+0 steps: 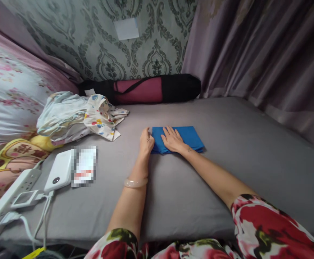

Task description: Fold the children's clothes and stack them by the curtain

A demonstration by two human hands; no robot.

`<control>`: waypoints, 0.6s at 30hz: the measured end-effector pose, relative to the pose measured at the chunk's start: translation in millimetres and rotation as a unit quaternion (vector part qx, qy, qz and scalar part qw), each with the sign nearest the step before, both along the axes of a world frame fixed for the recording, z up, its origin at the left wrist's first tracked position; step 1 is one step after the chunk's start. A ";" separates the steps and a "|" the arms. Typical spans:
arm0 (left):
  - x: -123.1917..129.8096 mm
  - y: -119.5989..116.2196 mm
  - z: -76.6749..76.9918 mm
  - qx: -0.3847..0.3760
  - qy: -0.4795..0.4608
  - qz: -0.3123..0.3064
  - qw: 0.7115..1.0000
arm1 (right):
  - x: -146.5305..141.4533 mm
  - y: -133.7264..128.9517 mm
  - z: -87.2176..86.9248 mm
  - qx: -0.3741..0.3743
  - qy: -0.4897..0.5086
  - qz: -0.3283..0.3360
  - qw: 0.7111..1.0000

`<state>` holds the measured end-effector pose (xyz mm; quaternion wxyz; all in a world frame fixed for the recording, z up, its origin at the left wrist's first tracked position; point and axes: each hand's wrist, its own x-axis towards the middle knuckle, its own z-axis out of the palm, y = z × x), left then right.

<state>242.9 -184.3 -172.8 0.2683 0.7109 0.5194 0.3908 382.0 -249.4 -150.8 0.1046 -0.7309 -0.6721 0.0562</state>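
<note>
A folded blue cloth (187, 135) lies flat on the grey bed sheet, its layered edges showing along the front and at the right corner. My left hand (146, 141) is closed at the cloth's left edge, fingers curled and thumb side against it. The undersides of those fingers are hidden. Flat on top of the cloth rests my right hand (173, 139), its fingers spread and palm down.
Behind lies a long black and maroon bag (137, 90) against the wall. To the left are crumpled printed clothes (100, 118), a white power bank (59, 169), a blurred white item (84, 167), a power strip (27, 183) with cables, and a yellow cartoon cushion (8, 169).
</note>
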 end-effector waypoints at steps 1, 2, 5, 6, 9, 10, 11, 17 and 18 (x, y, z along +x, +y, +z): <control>-1.2 0.7 0.6 -0.005 -0.013 0.005 1.000 | -1.3 0.5 -3.5 -0.001 -0.002 -0.002 1.000; -2.3 1.3 1.3 -0.010 -0.023 0.012 1.000 | -1.7 0.8 -6.6 0.000 -0.004 -0.004 1.000; -4.6 1.5 4.8 -0.029 -0.039 0.032 0.998 | 0.4 1.0 -10.8 0.004 -0.008 -0.002 1.000; -5.0 1.2 6.1 -0.034 -0.040 0.036 0.998 | 1.5 1.1 -10.1 0.001 -0.007 -0.001 1.000; -5.9 0.3 10.0 -0.042 -0.039 0.044 0.997 | 2.5 2.6 -3.2 -0.026 0.004 0.003 1.000; -6.1 0.1 11.1 -0.044 -0.038 0.046 0.997 | 1.2 3.6 0.0 -0.032 0.009 0.003 0.999; -6.2 0.1 12.1 -0.047 -0.035 0.049 0.997 | -1.1 5.0 3.2 -0.031 0.013 0.003 0.999; -7.0 1.4 15.4 -0.058 -0.025 0.059 0.996 | -32.9 15.8 11.5 0.013 0.015 0.048 0.999; -7.0 1.7 15.3 -0.060 -0.028 0.060 0.996 | -38.1 17.1 10.1 0.014 0.014 0.055 0.998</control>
